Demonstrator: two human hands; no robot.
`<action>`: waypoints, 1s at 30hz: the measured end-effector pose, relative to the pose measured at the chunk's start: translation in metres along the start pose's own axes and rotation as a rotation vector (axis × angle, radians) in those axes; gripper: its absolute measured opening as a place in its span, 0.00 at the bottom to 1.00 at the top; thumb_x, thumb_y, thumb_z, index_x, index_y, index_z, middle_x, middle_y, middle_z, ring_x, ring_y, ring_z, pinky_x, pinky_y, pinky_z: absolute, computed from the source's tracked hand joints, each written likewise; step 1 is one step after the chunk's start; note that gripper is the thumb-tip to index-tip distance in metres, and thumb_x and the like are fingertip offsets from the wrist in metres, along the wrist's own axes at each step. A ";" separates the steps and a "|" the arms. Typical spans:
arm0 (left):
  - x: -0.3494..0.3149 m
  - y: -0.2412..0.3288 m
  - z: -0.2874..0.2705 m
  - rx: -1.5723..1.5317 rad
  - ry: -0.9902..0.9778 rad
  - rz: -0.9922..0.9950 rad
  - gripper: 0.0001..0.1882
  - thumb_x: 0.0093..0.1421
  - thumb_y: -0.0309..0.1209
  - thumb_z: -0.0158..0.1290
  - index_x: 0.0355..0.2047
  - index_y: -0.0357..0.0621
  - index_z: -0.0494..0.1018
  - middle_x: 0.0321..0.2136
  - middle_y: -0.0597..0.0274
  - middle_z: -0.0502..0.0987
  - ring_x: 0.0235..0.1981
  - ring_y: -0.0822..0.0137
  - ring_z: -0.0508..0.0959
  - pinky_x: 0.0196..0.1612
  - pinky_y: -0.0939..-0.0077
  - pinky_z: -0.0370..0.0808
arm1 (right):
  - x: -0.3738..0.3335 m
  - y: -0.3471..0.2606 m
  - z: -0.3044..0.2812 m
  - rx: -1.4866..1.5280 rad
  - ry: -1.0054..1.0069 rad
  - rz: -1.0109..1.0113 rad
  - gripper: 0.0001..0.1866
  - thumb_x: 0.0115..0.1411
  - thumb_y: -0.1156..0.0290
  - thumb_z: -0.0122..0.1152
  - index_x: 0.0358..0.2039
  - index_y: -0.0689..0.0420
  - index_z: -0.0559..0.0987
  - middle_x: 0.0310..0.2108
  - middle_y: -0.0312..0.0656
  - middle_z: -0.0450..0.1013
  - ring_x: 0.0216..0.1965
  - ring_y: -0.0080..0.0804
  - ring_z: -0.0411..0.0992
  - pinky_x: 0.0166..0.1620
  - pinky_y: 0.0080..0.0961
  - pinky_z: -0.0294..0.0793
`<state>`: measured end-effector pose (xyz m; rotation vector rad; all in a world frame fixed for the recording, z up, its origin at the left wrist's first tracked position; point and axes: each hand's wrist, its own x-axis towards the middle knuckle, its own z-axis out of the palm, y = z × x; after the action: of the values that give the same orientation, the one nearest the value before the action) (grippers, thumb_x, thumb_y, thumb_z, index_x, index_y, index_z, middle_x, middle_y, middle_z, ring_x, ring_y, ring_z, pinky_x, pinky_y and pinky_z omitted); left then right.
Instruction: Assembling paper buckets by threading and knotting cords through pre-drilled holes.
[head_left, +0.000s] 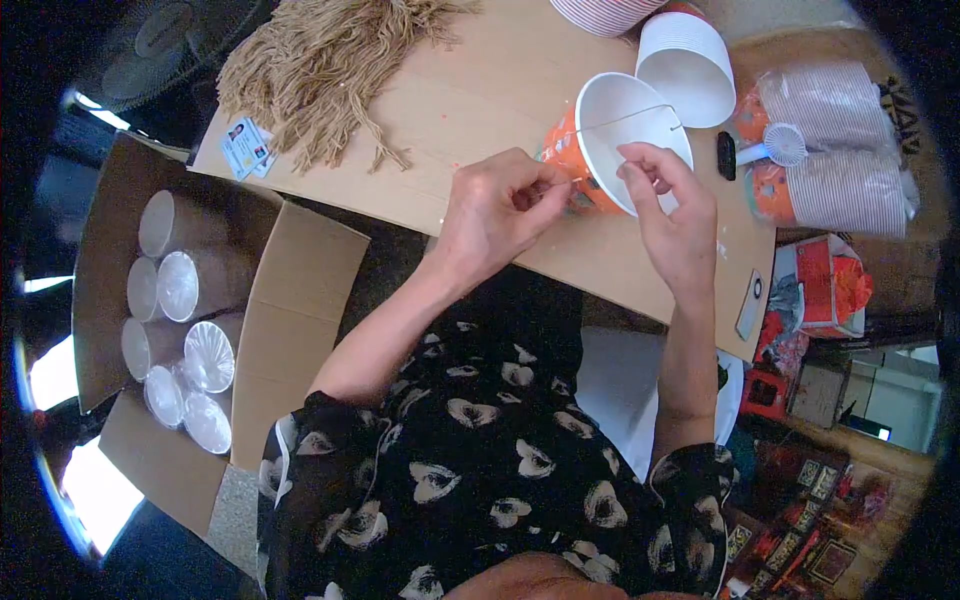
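An orange-printed paper bucket [572, 150] with a white inside lies tilted on the table, its mouth facing right and toward me. A thin cord or wire [632, 117] crosses the mouth near the rim. My left hand [492, 215] is closed in a pinch at the bucket's printed side; what its fingertips hold is too small to make out. In front of the mouth, my right hand [678, 215] has thumb and forefinger pinched together at the near rim, and anything between them cannot be made out. A heap of tan cord lengths [320, 75] lies at the far left.
More white paper buckets [690, 75] stand behind. At right are plastic-wrapped bucket stacks [835, 150], a small white fan [785, 145], a black object [726, 155] and a phone [749, 305]. Left of the table, a cardboard box [300, 290] holds several wrapped stacks. Cards [245, 148] lie at the table's left edge.
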<state>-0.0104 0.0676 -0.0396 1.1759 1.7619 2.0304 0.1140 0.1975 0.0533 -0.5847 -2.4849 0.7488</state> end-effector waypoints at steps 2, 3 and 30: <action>0.001 -0.002 0.001 -0.002 0.016 -0.013 0.06 0.54 0.25 0.62 0.29 0.34 0.80 0.21 0.56 0.78 0.19 0.70 0.77 0.24 0.76 0.74 | 0.003 0.005 0.001 0.000 -0.021 -0.002 0.09 0.62 0.74 0.61 0.42 0.60 0.80 0.33 0.40 0.78 0.34 0.25 0.74 0.40 0.24 0.72; 0.003 -0.003 0.000 0.023 0.000 -0.015 0.05 0.55 0.25 0.62 0.30 0.34 0.81 0.22 0.58 0.79 0.21 0.73 0.78 0.26 0.78 0.75 | 0.004 0.007 0.002 -0.001 -0.039 -0.003 0.09 0.61 0.74 0.61 0.43 0.59 0.80 0.33 0.39 0.78 0.34 0.24 0.74 0.40 0.24 0.72; 0.015 -0.002 0.008 0.083 -0.052 0.013 0.06 0.56 0.25 0.62 0.33 0.34 0.81 0.24 0.59 0.80 0.22 0.76 0.77 0.26 0.80 0.75 | 0.019 0.026 0.005 0.149 -0.317 0.029 0.10 0.61 0.74 0.59 0.42 0.64 0.81 0.38 0.45 0.80 0.39 0.31 0.78 0.45 0.26 0.74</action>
<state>-0.0156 0.0830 -0.0359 1.2560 1.8344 1.9326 0.1027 0.2251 0.0400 -0.4801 -2.6768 1.1020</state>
